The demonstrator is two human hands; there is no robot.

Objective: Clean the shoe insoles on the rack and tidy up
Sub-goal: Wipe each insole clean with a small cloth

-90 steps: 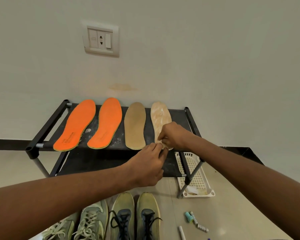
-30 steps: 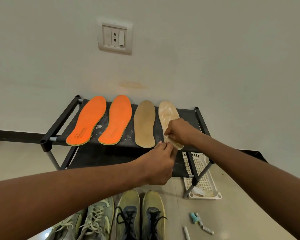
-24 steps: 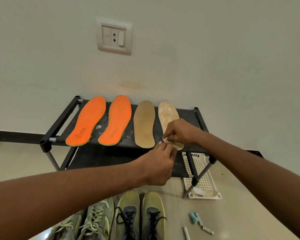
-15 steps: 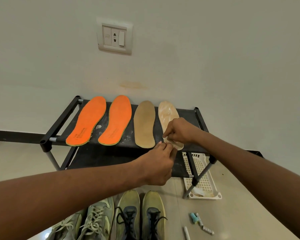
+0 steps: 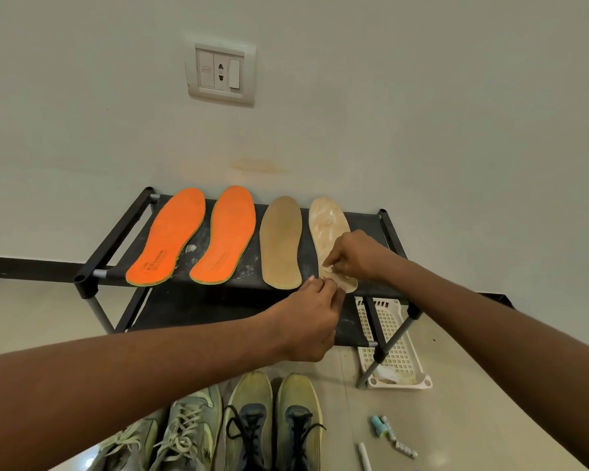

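A black metal-framed shoe rack with dark fabric shelves [image 5: 92, 273] stands against a pale wall, its top shelf smeared with whitish marks. Farthest left on that shelf lies a flat orange foam insole with a green edge [image 5: 169, 237], heel toward the viewer, and just beside it a second orange foam insole [image 5: 227, 234] of the same make; the two are close but not touching. Next comes a plain tan insole [image 5: 282, 241], lying flat and a little apart from the orange pair. The rightmost one is a pale beige insole with whitish streaks [image 5: 329, 226], its heel end reaching the shelf's front edge.

Both hands meet at that heel end. The left hand [image 5: 308, 322] reaches in from the lower left with its fingers curled, the fingertips at the insole's heel edge, seemingly pinching it, though the exact hold is hidden. The right hand [image 5: 352, 254] comes from the right and rests over the rear part of the same insole, fingers bent and pinching a small pale scrap or film [image 5: 330, 268] against its surface; what that scrap is cannot be told.

On the floor in front of the rack, from the left, stand grey-green laced sneakers [image 5: 184, 430] and yellow-green sneakers with dark tongues and black laces [image 5: 274, 419]. Under the rack's right end sits a white perforated plastic tray [image 5: 393, 338]. Near it lie a small teal-capped tube [image 5: 378, 426] and a white marker [image 5: 364, 457].

High on the wall is a white switch-and-socket plate [image 5: 221, 74].
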